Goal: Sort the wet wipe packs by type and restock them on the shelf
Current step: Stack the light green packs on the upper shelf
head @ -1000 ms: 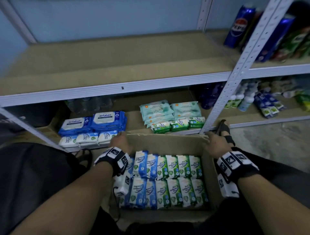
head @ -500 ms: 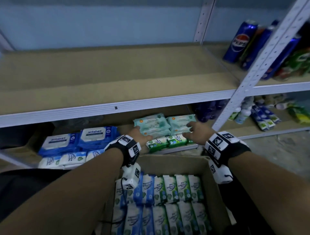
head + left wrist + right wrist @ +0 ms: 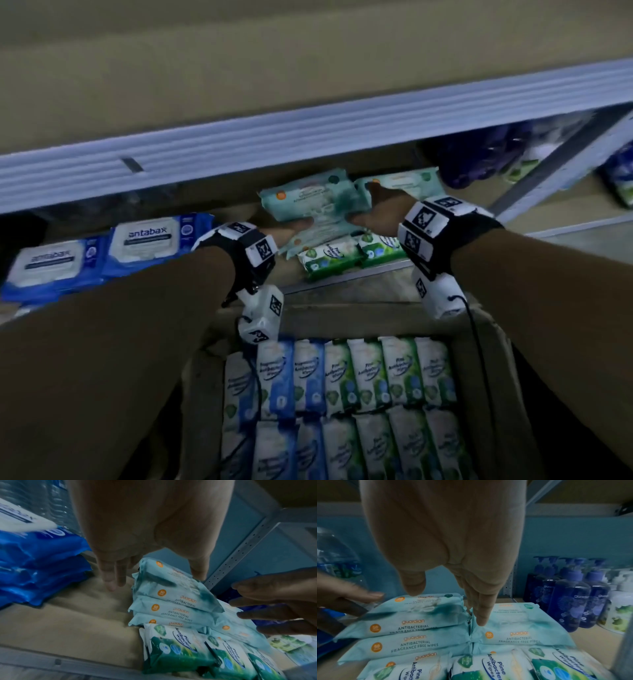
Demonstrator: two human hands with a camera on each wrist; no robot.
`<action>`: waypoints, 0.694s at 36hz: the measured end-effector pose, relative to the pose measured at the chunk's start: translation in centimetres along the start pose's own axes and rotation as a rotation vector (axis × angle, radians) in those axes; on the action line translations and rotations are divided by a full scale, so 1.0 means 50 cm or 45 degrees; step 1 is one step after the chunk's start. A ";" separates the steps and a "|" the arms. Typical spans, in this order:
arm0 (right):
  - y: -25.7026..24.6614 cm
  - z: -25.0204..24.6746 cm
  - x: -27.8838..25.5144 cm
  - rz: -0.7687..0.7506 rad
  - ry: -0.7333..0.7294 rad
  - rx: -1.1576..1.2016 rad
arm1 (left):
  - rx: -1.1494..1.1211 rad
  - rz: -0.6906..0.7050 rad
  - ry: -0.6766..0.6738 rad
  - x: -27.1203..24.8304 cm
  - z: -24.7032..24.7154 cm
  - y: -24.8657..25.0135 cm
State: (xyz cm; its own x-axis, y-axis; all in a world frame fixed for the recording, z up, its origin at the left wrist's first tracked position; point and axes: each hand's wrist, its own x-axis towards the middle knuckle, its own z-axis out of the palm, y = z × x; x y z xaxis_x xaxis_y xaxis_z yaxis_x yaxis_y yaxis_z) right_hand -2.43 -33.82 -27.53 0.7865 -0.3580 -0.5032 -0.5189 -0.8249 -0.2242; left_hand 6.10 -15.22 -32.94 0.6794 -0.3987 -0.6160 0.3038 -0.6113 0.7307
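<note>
Two stacks of teal fragrance-free wipe packs lie on the lower shelf. The left stack's top pack point(image 3: 315, 202) point(image 3: 419, 609) is tilted up. My left hand point(image 3: 294, 228) point(image 3: 156, 580) is at its left end, fingers point(image 3: 111, 577) straight beside the stack and thumb behind the pack. My right hand point(image 3: 366, 209) point(image 3: 447, 607) is at its right end. The thumb hovers over the pack and straight fingers point(image 3: 481, 615) point into the gap before the right stack point(image 3: 522, 622). Green pine packs point(image 3: 329, 257) lie in front. Below stands an open cardboard box point(image 3: 342, 315) of blue packs point(image 3: 291, 377) and green packs point(image 3: 387, 373).
Blue antabax packs point(image 3: 144, 240) are stacked left on the same shelf, with water bottles point(image 3: 34, 500) behind. The upper shelf rail point(image 3: 308, 137) hangs low over my hands. A metal upright point(image 3: 548, 174) and dark blue pump bottles point(image 3: 570, 601) stand to the right.
Both hands left the box's far rim and reached forward onto the teal stacks. My view moved in close, and the left stack's top pack now sits tilted.
</note>
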 end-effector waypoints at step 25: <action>-0.028 0.103 0.209 0.087 -0.082 0.451 | -0.145 -0.048 0.029 0.140 0.013 -0.047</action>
State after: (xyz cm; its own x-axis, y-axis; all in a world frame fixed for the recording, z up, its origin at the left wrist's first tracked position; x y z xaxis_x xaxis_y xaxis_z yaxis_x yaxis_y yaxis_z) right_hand 4.78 -34.17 -36.76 0.7290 -0.3697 -0.5761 -0.6625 -0.5930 -0.4577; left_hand 9.73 -17.01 -39.13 0.6808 -0.3605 -0.6376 0.4025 -0.5432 0.7369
